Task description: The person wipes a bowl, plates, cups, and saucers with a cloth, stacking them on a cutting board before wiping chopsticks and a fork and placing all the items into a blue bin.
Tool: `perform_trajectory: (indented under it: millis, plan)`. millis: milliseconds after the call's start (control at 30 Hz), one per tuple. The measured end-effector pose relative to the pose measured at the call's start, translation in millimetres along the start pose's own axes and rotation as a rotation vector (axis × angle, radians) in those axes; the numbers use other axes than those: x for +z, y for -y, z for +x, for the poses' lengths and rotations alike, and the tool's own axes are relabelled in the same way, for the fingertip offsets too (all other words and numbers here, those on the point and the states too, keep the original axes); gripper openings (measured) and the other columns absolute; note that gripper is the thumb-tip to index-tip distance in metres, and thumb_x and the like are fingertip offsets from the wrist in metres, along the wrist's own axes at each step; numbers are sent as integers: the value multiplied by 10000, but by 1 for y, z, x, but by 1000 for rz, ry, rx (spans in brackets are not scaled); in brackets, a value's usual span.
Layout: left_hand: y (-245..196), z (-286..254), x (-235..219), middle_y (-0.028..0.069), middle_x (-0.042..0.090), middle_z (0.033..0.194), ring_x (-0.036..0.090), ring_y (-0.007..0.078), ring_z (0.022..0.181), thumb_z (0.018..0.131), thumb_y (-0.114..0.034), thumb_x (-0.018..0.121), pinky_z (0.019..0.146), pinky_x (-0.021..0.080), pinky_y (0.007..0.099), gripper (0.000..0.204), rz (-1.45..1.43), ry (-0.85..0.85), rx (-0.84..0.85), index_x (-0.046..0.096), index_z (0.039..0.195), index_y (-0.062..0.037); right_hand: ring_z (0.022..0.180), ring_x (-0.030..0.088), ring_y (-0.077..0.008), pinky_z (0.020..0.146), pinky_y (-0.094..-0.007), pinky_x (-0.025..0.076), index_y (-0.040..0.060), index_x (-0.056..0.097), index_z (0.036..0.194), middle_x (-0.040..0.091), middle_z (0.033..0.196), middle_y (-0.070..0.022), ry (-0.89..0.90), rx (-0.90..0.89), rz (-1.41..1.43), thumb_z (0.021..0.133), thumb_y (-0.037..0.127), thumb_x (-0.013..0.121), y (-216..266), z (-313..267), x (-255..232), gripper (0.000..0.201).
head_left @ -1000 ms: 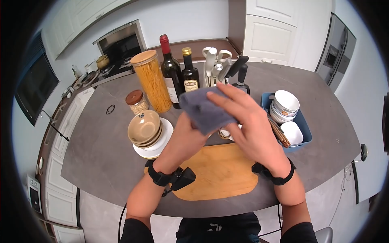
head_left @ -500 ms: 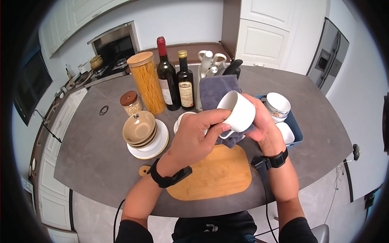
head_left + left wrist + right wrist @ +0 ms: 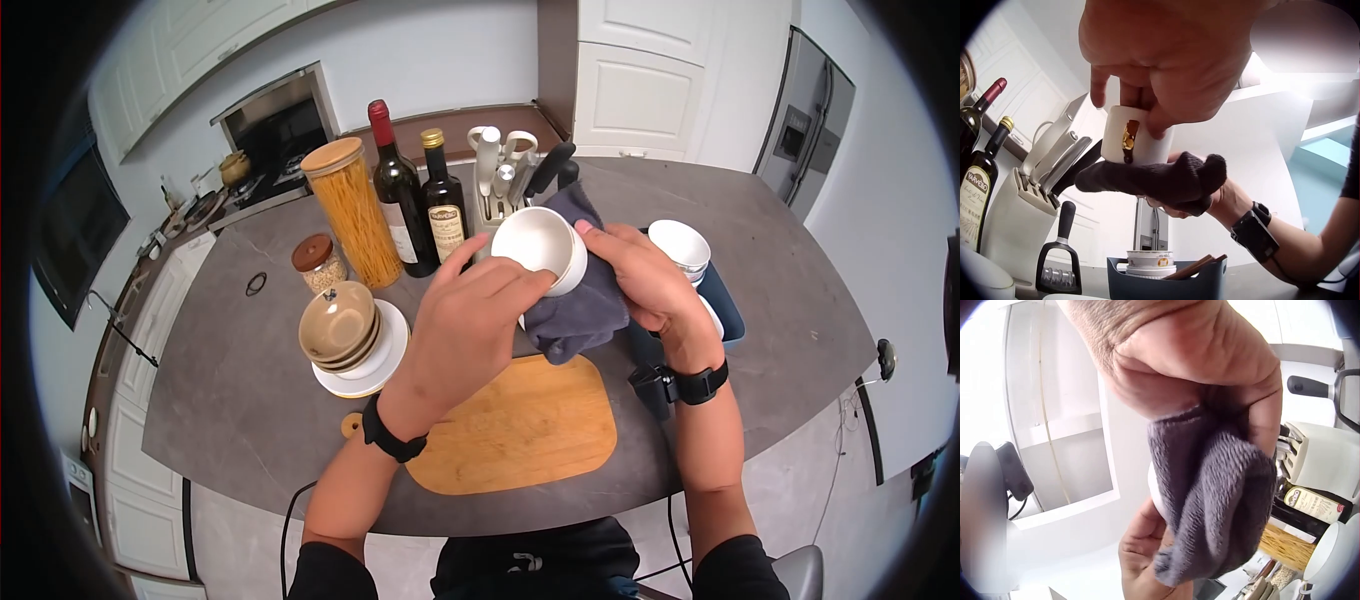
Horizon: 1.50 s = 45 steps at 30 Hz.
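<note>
A white cup [image 3: 540,250] is held above the cutting board with its mouth tilted up and towards the head camera. The left hand [image 3: 468,335] pinches its rim and side; in the left wrist view the left hand [image 3: 1166,59] has its thumb on the cup [image 3: 1135,134], near a gold mark. A grey-purple cloth [image 3: 585,305] lies against the cup's base and right side. The right hand [image 3: 650,280] holds the cloth, its thumb by the cup's rim. In the right wrist view the cloth [image 3: 1216,500] hangs from the right hand [image 3: 1204,356] and covers most of the cup.
The cutting board [image 3: 520,430] lies in front. To the left are stacked tan bowls [image 3: 338,322] on white plates, a small jar [image 3: 320,262] and a pasta jar [image 3: 355,215]. Bottles [image 3: 400,205] and a knife block stand behind. A blue basket [image 3: 728,305] with bowls is at right.
The cloth first hid what the hands held; the white cup then came into view. Since then the cup has moved slightly left, its mouth turning to the head camera, and the right thumb has come to its rim.
</note>
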State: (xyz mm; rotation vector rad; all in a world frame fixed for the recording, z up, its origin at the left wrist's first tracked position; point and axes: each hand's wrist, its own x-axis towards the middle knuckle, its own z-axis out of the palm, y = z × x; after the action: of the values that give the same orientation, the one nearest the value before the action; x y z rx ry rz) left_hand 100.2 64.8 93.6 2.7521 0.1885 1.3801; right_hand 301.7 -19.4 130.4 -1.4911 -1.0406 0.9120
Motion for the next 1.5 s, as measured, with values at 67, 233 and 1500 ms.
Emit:
perform_trajectory:
  millis: [67, 233, 1500]
  plan:
    - [-6, 4, -6, 95, 656, 875, 663, 282, 932, 820, 66, 622, 1093, 449, 506, 306, 28, 9, -3, 704, 1097, -35, 519, 510, -11, 367, -209, 300, -25, 657, 1026, 635, 749, 4, -18, 87, -90, 1031, 475, 583, 6, -3, -2, 505]
    - [-1, 3, -13, 114, 631, 932, 628, 300, 1049, 823, 61, 632, 1090, 445, 513, 259, 60, 38, -41, 682, 1064, -20, 693, 581, -47, 552, -237, 450, -33, 654, 1148, 682, 857, -23, -173, -223, 64, 1093, 399, 492, -13, 16, -1, 465]
    - [-12, -6, -2, 28, 637, 1182, 575, 86, 1070, 1025, -287, 675, 910, 483, 264, 472, -801, 62, -621, 530, 1383, -17, 945, 680, -202, 831, -320, 525, -36, 687, 1135, 738, 1021, -112, -41, -845, -139, 947, 18, 595, -15, 3, 29, 216]
